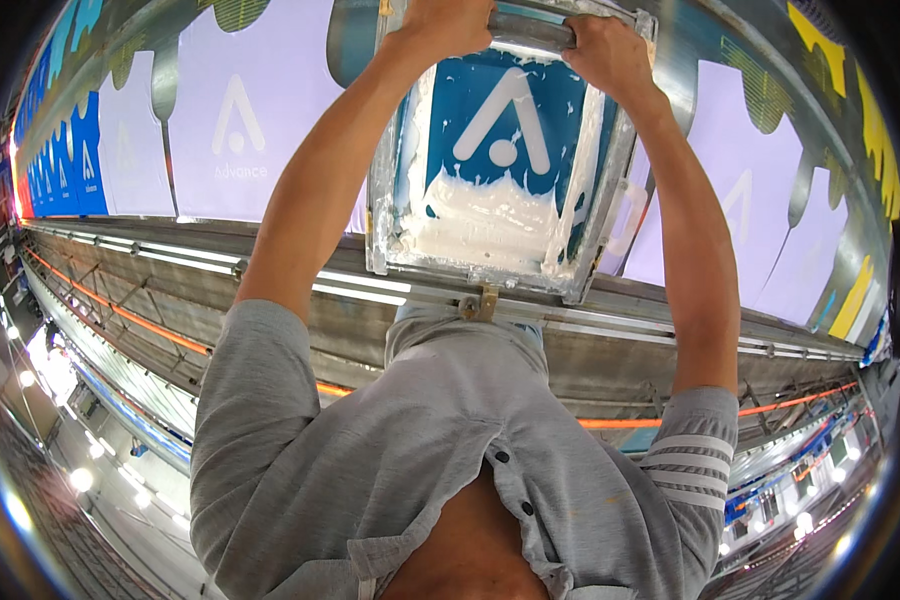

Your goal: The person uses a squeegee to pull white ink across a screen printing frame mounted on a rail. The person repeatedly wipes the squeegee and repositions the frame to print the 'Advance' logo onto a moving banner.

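Observation:
A silkscreen frame (pixel 379 215) with metal sides lies on the table in front of me. Its blue mesh (pixel 560 110) shows an angular pale mark with a dot below it. Thick white ink (pixel 485 222) is heaped along the near end of the mesh and smeared up both sides. At the far end a grey squeegee (pixel 533 32) spans the frame. My left hand (pixel 448 24) is closed on the left part of this squeegee, and my right hand (pixel 608 55) is closed on its right part. Both arms reach forward, on either side of the frame.
Pale lilac fabric pieces (pixel 255 110) lie flat along the table to the left, with more lilac fabric (pixel 725 190) to the right. Farther left are blue printed pieces (pixel 87 160); yellow ones (pixel 875 150) are at far right. A metal rail (pixel 590 328) with a bracket (pixel 488 303) runs along the near edge.

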`<state>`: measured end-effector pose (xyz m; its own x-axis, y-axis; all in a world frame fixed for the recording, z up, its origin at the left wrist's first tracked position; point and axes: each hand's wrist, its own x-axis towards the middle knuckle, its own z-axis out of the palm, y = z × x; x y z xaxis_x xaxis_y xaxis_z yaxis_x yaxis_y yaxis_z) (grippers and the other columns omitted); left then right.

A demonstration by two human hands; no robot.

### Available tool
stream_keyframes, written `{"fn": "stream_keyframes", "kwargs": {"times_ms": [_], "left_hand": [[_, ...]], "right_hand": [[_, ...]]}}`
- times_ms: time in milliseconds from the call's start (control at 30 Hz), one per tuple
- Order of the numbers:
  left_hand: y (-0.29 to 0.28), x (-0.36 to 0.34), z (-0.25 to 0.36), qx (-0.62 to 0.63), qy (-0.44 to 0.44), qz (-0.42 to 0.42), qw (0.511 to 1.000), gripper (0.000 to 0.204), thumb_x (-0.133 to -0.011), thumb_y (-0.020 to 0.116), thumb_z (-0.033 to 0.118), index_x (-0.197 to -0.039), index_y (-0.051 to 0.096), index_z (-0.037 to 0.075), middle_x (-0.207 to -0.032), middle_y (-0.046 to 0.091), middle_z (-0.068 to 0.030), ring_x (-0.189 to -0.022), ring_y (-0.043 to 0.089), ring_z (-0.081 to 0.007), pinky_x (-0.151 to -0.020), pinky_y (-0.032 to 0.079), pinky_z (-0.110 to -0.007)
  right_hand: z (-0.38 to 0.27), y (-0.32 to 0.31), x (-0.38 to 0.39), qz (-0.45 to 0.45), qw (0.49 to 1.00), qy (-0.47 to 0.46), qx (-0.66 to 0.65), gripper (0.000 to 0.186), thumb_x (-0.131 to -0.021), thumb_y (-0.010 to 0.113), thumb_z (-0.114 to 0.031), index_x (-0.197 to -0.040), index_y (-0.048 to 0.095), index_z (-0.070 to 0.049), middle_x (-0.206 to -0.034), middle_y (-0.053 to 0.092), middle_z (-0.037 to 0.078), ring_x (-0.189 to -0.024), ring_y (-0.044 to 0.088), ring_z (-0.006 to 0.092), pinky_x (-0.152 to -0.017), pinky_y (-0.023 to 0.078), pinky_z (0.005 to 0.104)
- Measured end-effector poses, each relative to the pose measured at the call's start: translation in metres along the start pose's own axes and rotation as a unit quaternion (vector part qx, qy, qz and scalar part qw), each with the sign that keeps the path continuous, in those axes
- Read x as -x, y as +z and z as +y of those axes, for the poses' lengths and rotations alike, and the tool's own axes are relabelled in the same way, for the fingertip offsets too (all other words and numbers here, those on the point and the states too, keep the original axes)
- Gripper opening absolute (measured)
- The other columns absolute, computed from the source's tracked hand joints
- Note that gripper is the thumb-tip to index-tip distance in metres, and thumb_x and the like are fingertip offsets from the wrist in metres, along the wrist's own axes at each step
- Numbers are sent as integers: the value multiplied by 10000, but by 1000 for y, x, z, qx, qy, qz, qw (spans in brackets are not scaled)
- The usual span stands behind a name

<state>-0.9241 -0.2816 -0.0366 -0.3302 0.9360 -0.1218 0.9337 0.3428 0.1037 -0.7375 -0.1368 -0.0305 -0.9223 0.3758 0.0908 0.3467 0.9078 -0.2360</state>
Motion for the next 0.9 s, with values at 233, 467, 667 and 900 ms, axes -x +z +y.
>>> {"fn": "stream_keyframes", "kwargs": {"times_ms": [233,467,667,900], "left_hand": [[-4,130,51,91,-36,-96,991,234,-745,650,113,-933,771,182,-824,730,-107,-770,716,-307,-685,568,-433],[14,256,97,164,-39,-23,985,255,-760,670,129,-989,781,116,-906,748,-89,-827,720,-290,-811,545,-439],[22,262,129,15,26,5,1000,249,-777,659,133,-1007,717,57,-1045,712,-127,-1153,621,-259,-1118,339,-475],[13,285,139,162,-20,-107,981,401,-688,618,-5,-1074,725,27,-1142,702,-172,-1045,677,-338,-870,544,-446]], "right_hand": [[-68,-1,110,-46,998,-24,-36,107,-771,625,-51,-834,708,-75,-797,655,109,-798,676,298,-1077,414,502],[-134,0,226,-49,998,-1,-46,119,-778,653,-55,-884,705,-65,-819,638,102,-835,671,265,-1092,377,576],[-138,-37,225,-49,982,15,-181,579,-766,820,-311,-1256,633,-65,-1139,661,134,-1120,605,322,-1077,381,557],[-45,-6,254,171,932,266,-177,549,-861,747,-388,-1261,635,-28,-1210,642,213,-1150,575,360,-989,443,435]]}}
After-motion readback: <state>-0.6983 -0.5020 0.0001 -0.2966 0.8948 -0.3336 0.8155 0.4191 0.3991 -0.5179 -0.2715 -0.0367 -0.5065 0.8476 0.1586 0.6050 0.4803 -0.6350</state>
